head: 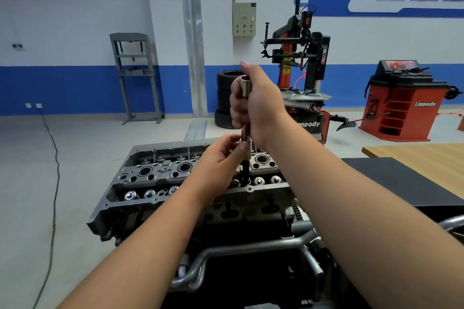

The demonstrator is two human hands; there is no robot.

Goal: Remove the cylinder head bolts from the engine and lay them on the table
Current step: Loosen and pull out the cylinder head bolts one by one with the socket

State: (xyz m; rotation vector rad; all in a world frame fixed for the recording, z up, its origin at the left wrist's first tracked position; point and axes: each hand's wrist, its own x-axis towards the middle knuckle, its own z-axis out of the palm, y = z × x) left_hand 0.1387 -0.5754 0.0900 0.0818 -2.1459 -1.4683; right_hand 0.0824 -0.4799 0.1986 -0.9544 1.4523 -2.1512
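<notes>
Right now the right hand (253, 105) is clenched around a long metal socket wrench (244, 118) held upright above the engine (175, 183), its fingers wrapped round the upper shaft with the thumb sticking up. Just below, the left hand (221, 158) pinches the silver socket (247, 149) at the tool's lower end between fingers and thumb. Beneath the socket a dark, slim cylinder head bolt (245, 170) stands upright, its lower part going down into the head among the valve springs (258, 180). The cylinder head is bare grey cast metal, with round bores and shiny spring caps in rows. To the right lies a black mat (401, 180) on a wooden surface (426, 155). An orange tyre changer (301, 70) and stacked tyres (224, 98) stand behind.
</notes>
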